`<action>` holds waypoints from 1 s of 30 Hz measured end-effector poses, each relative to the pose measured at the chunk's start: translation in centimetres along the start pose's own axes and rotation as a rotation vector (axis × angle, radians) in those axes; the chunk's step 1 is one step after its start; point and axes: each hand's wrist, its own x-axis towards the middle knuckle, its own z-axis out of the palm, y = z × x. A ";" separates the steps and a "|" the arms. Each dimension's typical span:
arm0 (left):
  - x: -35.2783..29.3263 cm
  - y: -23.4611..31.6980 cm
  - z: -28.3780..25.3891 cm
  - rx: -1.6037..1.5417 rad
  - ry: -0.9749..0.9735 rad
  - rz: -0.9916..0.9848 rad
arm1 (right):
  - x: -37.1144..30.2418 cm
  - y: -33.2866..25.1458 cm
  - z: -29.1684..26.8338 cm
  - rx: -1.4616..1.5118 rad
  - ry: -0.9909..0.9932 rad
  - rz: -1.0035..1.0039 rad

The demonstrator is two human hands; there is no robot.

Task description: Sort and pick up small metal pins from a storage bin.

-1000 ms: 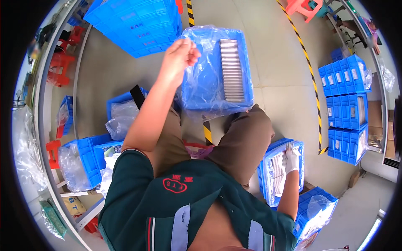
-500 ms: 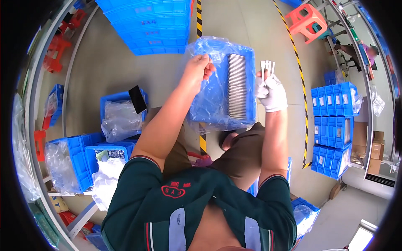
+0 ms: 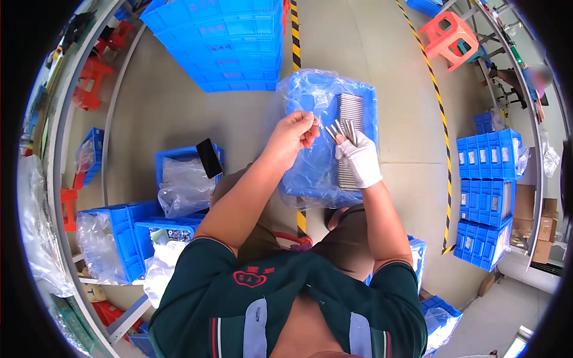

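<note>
My right hand (image 3: 362, 162), in a white glove with bare fingertips showing, is closed round several slim metal pins (image 3: 342, 129) that fan out toward the left. It is above a blue crate (image 3: 371, 119), over a neat row of similar metal pins (image 3: 350, 107) along the crate's right side. Clear plastic film (image 3: 307, 170) lines the crate's left part and spills over its rim. Bare and pinched, my left hand (image 3: 291, 140) hangs over that film, close to the tips of the held pins. Whatever may be between its fingers is too small to make out.
Blue crates are stacked at the far left (image 3: 239, 53) and at right (image 3: 486, 194). Beside my left arm, a black phone (image 3: 209, 158) rests on a crate with plastic-covered parts (image 3: 185, 179). A red stool (image 3: 447, 39) stands far right; striped tape (image 3: 441, 107) marks the floor.
My right hand has moved left, from beside the crate to above its pin row. The held pins now lean left toward my left hand, which stays pinched. The whole view has shifted slightly.
</note>
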 end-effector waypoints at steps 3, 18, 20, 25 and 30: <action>-0.1 0.0 0.2 0.005 -0.025 -0.014 | 0.3 0.4 0.1 -0.043 -0.005 -0.055; -0.5 0.0 -0.2 0.188 -0.082 0.022 | -0.5 -0.2 0.6 -0.153 -0.019 -0.152; -0.8 0.3 -0.1 0.215 -0.057 -0.046 | -0.7 -0.2 0.7 -0.143 -0.029 -0.155; -0.6 0.5 0.0 0.263 0.041 0.144 | -0.8 -0.3 0.6 -0.163 -0.046 -0.129; -0.3 -0.4 -0.5 0.278 -0.039 0.105 | -0.5 0.2 0.4 -0.223 -0.047 -0.145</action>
